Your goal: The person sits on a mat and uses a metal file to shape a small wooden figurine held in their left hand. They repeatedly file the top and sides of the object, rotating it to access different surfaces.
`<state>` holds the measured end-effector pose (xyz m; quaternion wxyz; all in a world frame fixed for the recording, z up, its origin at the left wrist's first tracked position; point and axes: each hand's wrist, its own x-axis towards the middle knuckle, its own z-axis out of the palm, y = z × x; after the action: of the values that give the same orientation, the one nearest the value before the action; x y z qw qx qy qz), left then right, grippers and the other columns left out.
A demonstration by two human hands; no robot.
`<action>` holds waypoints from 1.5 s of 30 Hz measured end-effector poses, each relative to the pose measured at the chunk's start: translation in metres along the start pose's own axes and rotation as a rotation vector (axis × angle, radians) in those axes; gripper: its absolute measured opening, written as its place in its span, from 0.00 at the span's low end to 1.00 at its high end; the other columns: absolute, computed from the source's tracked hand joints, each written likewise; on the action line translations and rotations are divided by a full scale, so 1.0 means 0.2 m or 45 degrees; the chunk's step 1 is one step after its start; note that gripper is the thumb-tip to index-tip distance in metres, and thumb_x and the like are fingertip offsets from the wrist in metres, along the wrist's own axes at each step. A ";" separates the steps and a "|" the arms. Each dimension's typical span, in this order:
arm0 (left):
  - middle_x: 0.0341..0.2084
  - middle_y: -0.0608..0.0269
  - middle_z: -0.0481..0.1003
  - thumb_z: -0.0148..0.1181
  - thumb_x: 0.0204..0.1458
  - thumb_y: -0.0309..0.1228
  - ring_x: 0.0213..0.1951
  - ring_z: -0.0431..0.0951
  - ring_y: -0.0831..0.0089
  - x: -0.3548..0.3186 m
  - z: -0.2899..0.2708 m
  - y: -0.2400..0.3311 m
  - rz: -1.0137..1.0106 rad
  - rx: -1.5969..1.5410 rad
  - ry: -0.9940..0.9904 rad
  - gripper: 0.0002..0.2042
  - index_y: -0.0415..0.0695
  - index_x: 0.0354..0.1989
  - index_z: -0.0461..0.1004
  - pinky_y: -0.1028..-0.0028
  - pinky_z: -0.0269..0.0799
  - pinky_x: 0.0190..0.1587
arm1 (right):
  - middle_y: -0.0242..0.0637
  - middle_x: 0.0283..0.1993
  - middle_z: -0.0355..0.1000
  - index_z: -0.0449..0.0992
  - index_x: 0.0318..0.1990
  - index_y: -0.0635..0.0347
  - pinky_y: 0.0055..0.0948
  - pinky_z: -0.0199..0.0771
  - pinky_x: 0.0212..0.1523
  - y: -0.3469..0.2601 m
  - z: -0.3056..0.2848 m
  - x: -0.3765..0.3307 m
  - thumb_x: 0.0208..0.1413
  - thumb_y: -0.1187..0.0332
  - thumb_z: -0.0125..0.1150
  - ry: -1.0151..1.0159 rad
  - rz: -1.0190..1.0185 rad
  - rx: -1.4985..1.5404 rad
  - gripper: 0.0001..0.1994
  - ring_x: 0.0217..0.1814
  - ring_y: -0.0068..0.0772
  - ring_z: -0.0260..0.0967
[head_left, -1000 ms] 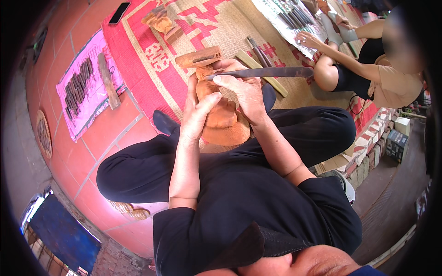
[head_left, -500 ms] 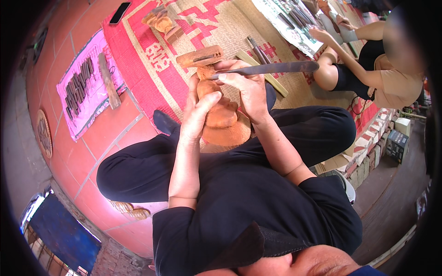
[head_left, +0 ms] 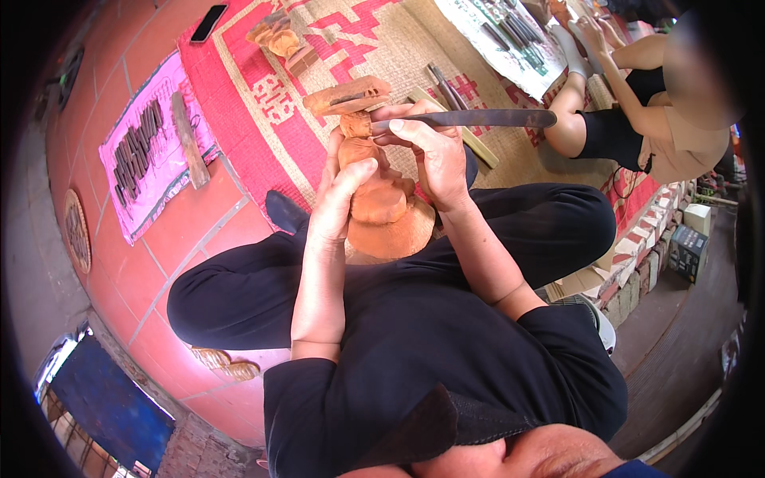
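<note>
In my lap rests a wooden carving [head_left: 378, 203], orange-brown, with rounded layers, a narrow neck and a flat block at its far end. My left hand [head_left: 336, 191] is closed around its left side, thumb across the front. A long dark carving chisel [head_left: 486, 119] lies in the grip of my right hand [head_left: 434, 155], its shaft pointing to the right. The chisel's tip meets the narrow neck of the carving, just below the flat block. My right fingers partly hide the tip end.
A pink cloth [head_left: 163, 151] with several dark tools and a wooden mallet [head_left: 189, 142] lies on the tiles at left. On the patterned mat [head_left: 351, 48] are another carving [head_left: 280, 40], a phone [head_left: 209, 24] and wooden strips [head_left: 470, 143]. A co-worker [head_left: 637, 111] sits at right beside a tool-covered white cloth [head_left: 486, 16].
The chisel has shifted slightly at the carving's neck, and the carving has turned and tilted a little in my hands. The co-worker's arms and legs have moved.
</note>
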<state>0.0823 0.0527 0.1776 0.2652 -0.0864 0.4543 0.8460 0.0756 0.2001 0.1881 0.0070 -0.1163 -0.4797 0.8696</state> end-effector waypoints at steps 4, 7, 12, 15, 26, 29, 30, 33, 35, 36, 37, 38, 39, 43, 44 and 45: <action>0.44 0.58 0.69 0.61 0.46 0.35 0.45 0.71 0.70 0.00 -0.01 0.00 0.022 -0.022 0.013 0.35 0.41 0.62 0.52 0.71 0.70 0.49 | 0.47 0.40 0.74 0.74 0.32 0.70 0.29 0.74 0.44 0.00 0.03 -0.01 0.51 0.77 0.57 -0.014 0.015 -0.145 0.04 0.40 0.33 0.74; 0.42 0.58 0.70 0.61 0.46 0.35 0.43 0.72 0.71 0.00 0.00 0.00 0.022 0.012 0.019 0.34 0.42 0.61 0.53 0.71 0.70 0.48 | 0.45 0.40 0.74 0.75 0.34 0.69 0.28 0.74 0.45 0.02 0.01 -0.01 0.50 0.77 0.58 -0.035 -0.039 -0.204 0.05 0.40 0.31 0.74; 0.41 0.59 0.70 0.61 0.45 0.36 0.43 0.72 0.70 -0.01 0.01 0.01 0.013 -0.028 -0.015 0.34 0.42 0.61 0.54 0.71 0.70 0.47 | 0.43 0.40 0.74 0.76 0.36 0.69 0.27 0.73 0.44 0.00 -0.01 0.00 0.50 0.78 0.58 -0.040 0.007 0.018 0.06 0.39 0.29 0.73; 0.41 0.58 0.70 0.62 0.45 0.36 0.43 0.72 0.70 0.00 -0.01 0.00 -0.011 -0.056 0.008 0.35 0.41 0.61 0.53 0.71 0.70 0.48 | 0.44 0.41 0.74 0.76 0.35 0.69 0.27 0.73 0.44 0.01 0.02 -0.01 0.50 0.78 0.57 -0.067 -0.003 -0.119 0.05 0.39 0.30 0.73; 0.54 0.52 0.64 0.63 0.45 0.36 0.55 0.66 0.65 0.04 -0.11 -0.06 -0.001 0.091 0.065 0.46 0.34 0.67 0.39 0.69 0.61 0.59 | 0.40 0.41 0.73 0.76 0.35 0.68 0.22 0.69 0.45 0.05 0.00 0.01 0.50 0.77 0.59 -0.090 -0.063 -0.284 0.06 0.41 0.27 0.71; 0.55 0.52 0.63 0.60 0.46 0.32 0.55 0.66 0.66 0.01 0.01 0.00 0.086 0.167 0.127 0.40 0.38 0.66 0.45 0.69 0.62 0.57 | 0.34 0.42 0.72 0.76 0.36 0.66 0.20 0.67 0.45 0.05 0.00 0.01 0.50 0.78 0.60 -0.078 -0.011 -0.320 0.06 0.44 0.20 0.69; 0.55 0.52 0.63 0.60 0.46 0.32 0.55 0.66 0.66 0.00 0.02 0.01 0.074 0.152 0.109 0.40 0.38 0.66 0.45 0.69 0.63 0.57 | 0.34 0.42 0.72 0.76 0.36 0.66 0.20 0.67 0.45 0.07 -0.01 0.02 0.50 0.78 0.60 -0.097 -0.052 -0.317 0.06 0.44 0.20 0.69; 0.53 0.52 0.65 0.59 0.47 0.31 0.52 0.69 0.66 0.01 0.01 0.00 0.024 0.095 0.104 0.38 0.38 0.66 0.46 0.70 0.65 0.55 | 0.37 0.42 0.72 0.76 0.35 0.66 0.21 0.69 0.45 0.08 -0.02 0.02 0.50 0.78 0.60 -0.112 -0.088 -0.251 0.05 0.43 0.22 0.70; 0.50 0.52 0.67 0.58 0.47 0.31 0.50 0.70 0.67 -0.01 0.03 0.03 0.025 0.071 0.075 0.37 0.38 0.65 0.47 0.70 0.66 0.54 | 0.37 0.42 0.72 0.76 0.35 0.66 0.21 0.69 0.46 0.06 -0.02 0.02 0.50 0.79 0.59 -0.121 -0.104 -0.159 0.05 0.44 0.24 0.70; 0.49 0.53 0.68 0.58 0.47 0.31 0.49 0.71 0.68 -0.01 0.04 0.05 0.024 0.059 0.060 0.37 0.38 0.65 0.47 0.70 0.66 0.53 | 0.38 0.42 0.72 0.76 0.34 0.66 0.21 0.69 0.46 0.06 -0.02 0.01 0.49 0.79 0.59 -0.124 -0.111 -0.113 0.05 0.44 0.25 0.70; 0.48 0.53 0.68 0.58 0.47 0.31 0.48 0.71 0.68 0.00 0.03 0.04 0.031 0.072 0.052 0.37 0.38 0.65 0.47 0.71 0.67 0.52 | 0.41 0.42 0.72 0.76 0.32 0.67 0.22 0.69 0.46 0.05 -0.01 0.01 0.50 0.79 0.58 -0.111 -0.095 -0.107 0.03 0.44 0.27 0.71; 0.47 0.54 0.69 0.58 0.47 0.31 0.47 0.72 0.69 0.01 0.01 0.03 0.037 0.084 0.043 0.36 0.39 0.65 0.48 0.71 0.68 0.51 | 0.41 0.43 0.72 0.76 0.31 0.67 0.23 0.69 0.46 0.04 0.00 0.00 0.50 0.79 0.58 -0.134 -0.104 -0.191 0.02 0.44 0.27 0.71; 0.45 0.54 0.69 0.58 0.47 0.31 0.46 0.72 0.69 0.01 -0.01 0.02 0.044 0.096 0.033 0.36 0.39 0.64 0.48 0.71 0.68 0.50 | 0.42 0.43 0.72 0.75 0.30 0.67 0.24 0.69 0.47 0.04 0.00 0.00 0.50 0.79 0.58 -0.157 -0.113 -0.276 0.01 0.44 0.28 0.71; 0.46 0.54 0.69 0.58 0.47 0.32 0.46 0.72 0.70 -0.01 0.03 0.03 0.039 0.099 0.043 0.36 0.38 0.64 0.48 0.72 0.68 0.50 | 0.43 0.44 0.72 0.75 0.28 0.66 0.25 0.68 0.46 0.06 -0.03 0.02 0.50 0.78 0.59 -0.229 -0.287 -0.512 0.01 0.44 0.28 0.70; 0.46 0.55 0.69 0.58 0.47 0.32 0.46 0.72 0.70 -0.01 0.02 0.03 0.040 0.093 0.036 0.36 0.38 0.64 0.49 0.72 0.68 0.50 | 0.42 0.44 0.72 0.75 0.28 0.66 0.25 0.68 0.46 0.06 -0.02 0.02 0.50 0.78 0.59 -0.200 -0.240 -0.389 0.01 0.44 0.28 0.70; 0.46 0.55 0.69 0.58 0.47 0.33 0.46 0.72 0.70 0.00 0.01 0.02 0.041 0.088 0.030 0.36 0.38 0.64 0.49 0.71 0.68 0.51 | 0.41 0.43 0.72 0.75 0.29 0.66 0.24 0.68 0.45 0.07 -0.02 0.01 0.49 0.78 0.60 -0.171 -0.193 -0.266 0.00 0.44 0.27 0.70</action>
<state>0.0814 0.0521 0.1814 0.2491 -0.0797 0.4877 0.8329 0.0753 0.1967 0.1747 0.0286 -0.0214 -0.5743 0.8178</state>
